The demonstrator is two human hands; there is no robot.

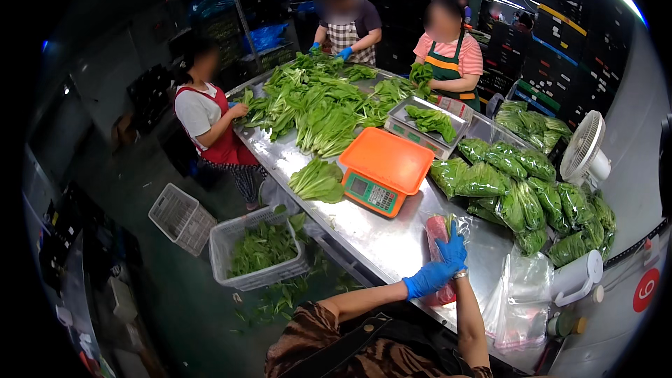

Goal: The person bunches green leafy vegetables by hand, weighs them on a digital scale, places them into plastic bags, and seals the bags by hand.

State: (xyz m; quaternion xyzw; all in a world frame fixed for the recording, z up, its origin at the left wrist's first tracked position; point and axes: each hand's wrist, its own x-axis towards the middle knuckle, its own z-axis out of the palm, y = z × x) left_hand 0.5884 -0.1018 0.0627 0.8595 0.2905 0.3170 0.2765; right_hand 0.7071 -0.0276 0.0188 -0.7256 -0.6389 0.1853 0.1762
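Observation:
My left hand (428, 279), in a blue glove, lies over a red-and-clear plastic packet (437, 236) at the steel table's near edge. My right hand (452, 247), gloved too, rests on the same packet, with a clear plastic bag and a bit of green leaf at its fingers. How firmly either hand grips is hidden. Beyond them stands an orange digital scale (388, 168) with a bare pan. A bunch of leafy greens (317, 181) lies left of it. Clear plastic bags (525, 299) lie in a stack to the right of my hands.
Co-workers stand around the steel table (273, 155) by a heap of leafy greens (325, 105). A second scale (428, 126) holds greens. Bagged greens (525, 199), a white fan (585, 147) and a white jug (577, 275) are at right. Crates (257, 252) stand on the floor at left.

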